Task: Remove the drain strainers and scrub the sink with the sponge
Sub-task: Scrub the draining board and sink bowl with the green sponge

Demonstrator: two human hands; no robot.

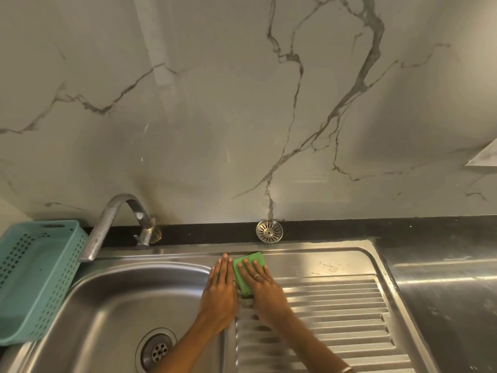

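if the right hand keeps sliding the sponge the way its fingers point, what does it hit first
The right hand, flat on the green sponge, points up and slightly left toward the wall. It would likely meet the sink's raised back rim first, then the black ledge. The drain strainer sits a little to the right of that line.

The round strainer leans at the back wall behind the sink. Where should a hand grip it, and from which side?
Probably by its rim. The strainer stands nearly upright on the dark ledge against the wall, its slotted face turned forward, so the top edge is free. Come from above and pinch the upper rim, thumb in front and a finger behind. The small centre knob looks harder to hold.
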